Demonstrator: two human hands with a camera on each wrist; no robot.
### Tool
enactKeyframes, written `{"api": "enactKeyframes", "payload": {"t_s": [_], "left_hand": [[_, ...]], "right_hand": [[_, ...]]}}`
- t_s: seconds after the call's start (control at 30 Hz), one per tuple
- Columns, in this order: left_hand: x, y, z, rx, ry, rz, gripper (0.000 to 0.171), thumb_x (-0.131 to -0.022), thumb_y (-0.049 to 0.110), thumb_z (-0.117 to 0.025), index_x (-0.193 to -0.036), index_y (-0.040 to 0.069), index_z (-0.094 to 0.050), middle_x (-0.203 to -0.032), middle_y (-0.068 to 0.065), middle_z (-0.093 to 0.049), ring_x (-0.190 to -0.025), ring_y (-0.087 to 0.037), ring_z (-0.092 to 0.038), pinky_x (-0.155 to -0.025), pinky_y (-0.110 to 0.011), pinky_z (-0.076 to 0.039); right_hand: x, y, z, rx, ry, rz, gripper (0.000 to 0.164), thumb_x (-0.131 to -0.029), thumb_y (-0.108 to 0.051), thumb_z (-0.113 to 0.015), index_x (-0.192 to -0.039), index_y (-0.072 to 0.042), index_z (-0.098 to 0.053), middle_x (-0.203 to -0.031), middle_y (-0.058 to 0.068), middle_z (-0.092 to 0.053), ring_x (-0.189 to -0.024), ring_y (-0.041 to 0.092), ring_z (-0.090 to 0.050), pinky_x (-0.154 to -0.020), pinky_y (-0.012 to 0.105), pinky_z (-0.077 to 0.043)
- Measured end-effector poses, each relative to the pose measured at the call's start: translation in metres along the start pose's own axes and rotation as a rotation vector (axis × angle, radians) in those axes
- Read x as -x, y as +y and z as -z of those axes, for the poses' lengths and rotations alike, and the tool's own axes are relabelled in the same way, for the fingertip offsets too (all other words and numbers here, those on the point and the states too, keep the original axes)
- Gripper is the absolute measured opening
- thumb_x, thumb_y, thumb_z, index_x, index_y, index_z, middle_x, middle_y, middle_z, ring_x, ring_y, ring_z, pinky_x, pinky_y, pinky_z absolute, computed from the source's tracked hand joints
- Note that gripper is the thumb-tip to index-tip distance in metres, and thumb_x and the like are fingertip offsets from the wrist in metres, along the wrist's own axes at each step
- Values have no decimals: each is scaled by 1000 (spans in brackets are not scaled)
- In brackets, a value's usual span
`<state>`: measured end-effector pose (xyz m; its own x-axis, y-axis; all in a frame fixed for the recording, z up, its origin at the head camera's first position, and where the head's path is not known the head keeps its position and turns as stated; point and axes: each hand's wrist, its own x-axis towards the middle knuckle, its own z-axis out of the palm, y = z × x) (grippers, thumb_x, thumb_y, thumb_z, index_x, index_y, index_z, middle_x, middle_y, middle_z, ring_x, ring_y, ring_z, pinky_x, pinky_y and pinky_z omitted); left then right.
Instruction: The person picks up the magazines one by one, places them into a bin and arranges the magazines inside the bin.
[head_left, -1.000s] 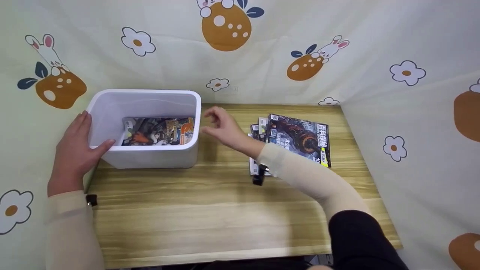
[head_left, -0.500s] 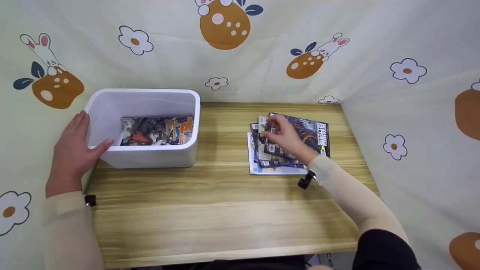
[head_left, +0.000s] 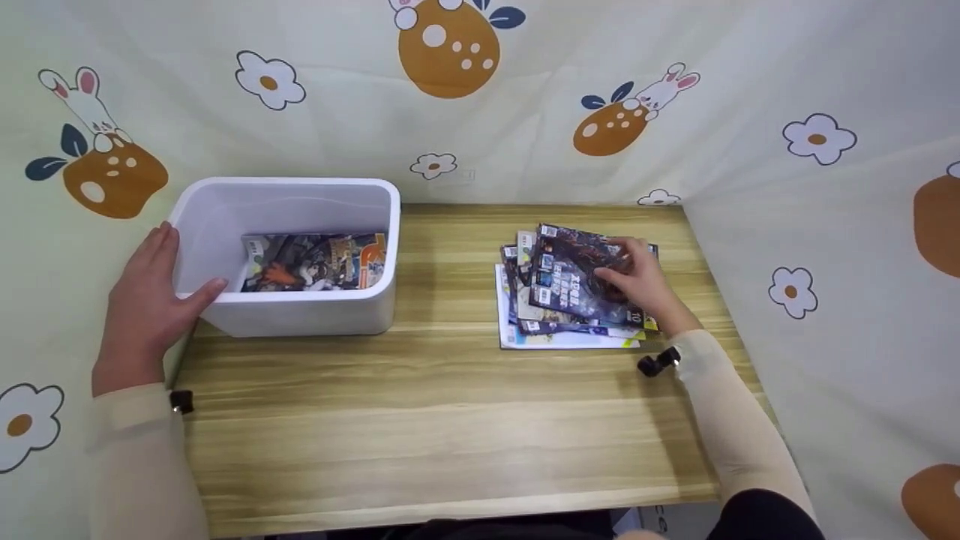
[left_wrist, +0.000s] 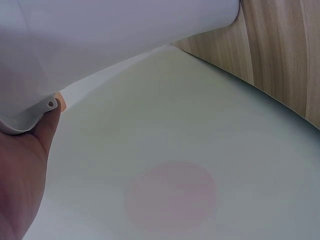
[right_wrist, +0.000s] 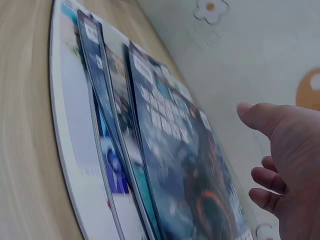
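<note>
My left hand [head_left: 146, 307] holds the white storage bin [head_left: 300, 316] at its left end, the thumb lying over the front left corner of the rim. The left wrist view shows the hand [left_wrist: 22, 172] against the underside of the rim. A colourful magazine [head_left: 319, 262] lies flat inside the bin. My right hand [head_left: 637, 281] hovers over the right part of a dark-covered magazine [head_left: 570, 274], the top one of a fanned stack. In the right wrist view its thumb and loosely bent fingers stand apart from that cover, with nothing between them.
Below the top magazine, others stick out to the left and front, the lowest with a white cover [head_left: 559, 342]. The wooden table [head_left: 442, 420] extends in front of bin and stack. Patterned cloth [head_left: 525, 135] hangs behind and on both sides.
My right hand has moved right from beside the bin, across the stack's left edge, to above the top magazine's right part. My left hand has stayed at the bin.
</note>
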<state>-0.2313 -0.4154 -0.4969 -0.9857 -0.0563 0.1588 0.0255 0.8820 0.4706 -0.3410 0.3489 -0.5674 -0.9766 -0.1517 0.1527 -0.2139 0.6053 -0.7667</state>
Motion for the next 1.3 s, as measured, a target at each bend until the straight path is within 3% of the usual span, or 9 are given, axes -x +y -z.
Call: {"api": "enactKeyframes", "payload": {"t_s": [0.27, 0.43, 0.53, 0.67, 0.9, 1.17, 1.3], "left_hand": [[-2, -3, -1, -4, -2, -2, 113, -102, 65, -66, -177, 4, -7, -184, -23, -7, -169, -46, -6, -130, -74, -7], [-1, -4, 0, -14, -11, 8, 113, -102, 66, -64, -177, 4, -6, -184, -23, -5, -169, -46, -4, -130, -74, -6], [0, -4, 0, -14, -14, 12, 112, -103, 66, -64, -177, 4, -6, -184, -22, -5, -169, -46, -5, -130, -74, -6], [0, -2, -1, -11, -10, 14, 112, -102, 67, -64, -177, 6, -6, -184, -21, -5, -170, -45, -4, -131, -74, -6], [-1, -3, -2, -1, -2, 10, 113, -102, 68, -64, -178, 7, -7, -185, -18, -5, -170, -44, -4, -131, -73, -6], [-1, -6, -2, 10, 6, -5, 111, -102, 66, -65, -177, 6, -9, -184, -20, -8, -170, -44, -7, -132, -72, -8], [-2, -5, -1, 6, 23, -34, 110, -102, 64, -66, -176, 1, -13, -183, -24, -12, -169, -45, -10, -133, -69, -11]], "right_hand": [[15, 31, 28, 6, 62, -93, 71, -98, -23, -88, -155, 3, -54, -133, 33, -45, -112, 41, -52, -92, 38, -47], [22, 42, 40, 5, 40, -194, 78, -101, -32, -85, -161, 0, -47, -146, 34, -39, -126, 48, -51, -106, 52, -50], [25, 48, 45, 8, 21, -240, 82, -101, -34, -84, -164, -2, -43, -152, 35, -36, -135, 52, -48, -114, 64, -46], [29, 51, 51, 13, -19, -278, 89, -100, -33, -85, -169, -3, -37, -156, 41, -35, -141, 56, -46, -120, 69, -41], [31, 54, 53, 44, -104, -303, 107, -98, -38, -87, -175, -3, -23, -154, 43, -42, -136, 55, -52, -121, 67, -43], [27, 52, 52, 12, -155, -293, 108, -97, -31, -89, -176, -3, -21, -145, 41, -60, -128, 48, -64, -115, 54, -52], [25, 50, 53, 4, -187, -296, 111, -95, -26, -91, -176, -2, -19, -151, 42, -55, -132, 50, -61, -121, 57, -46]]}}
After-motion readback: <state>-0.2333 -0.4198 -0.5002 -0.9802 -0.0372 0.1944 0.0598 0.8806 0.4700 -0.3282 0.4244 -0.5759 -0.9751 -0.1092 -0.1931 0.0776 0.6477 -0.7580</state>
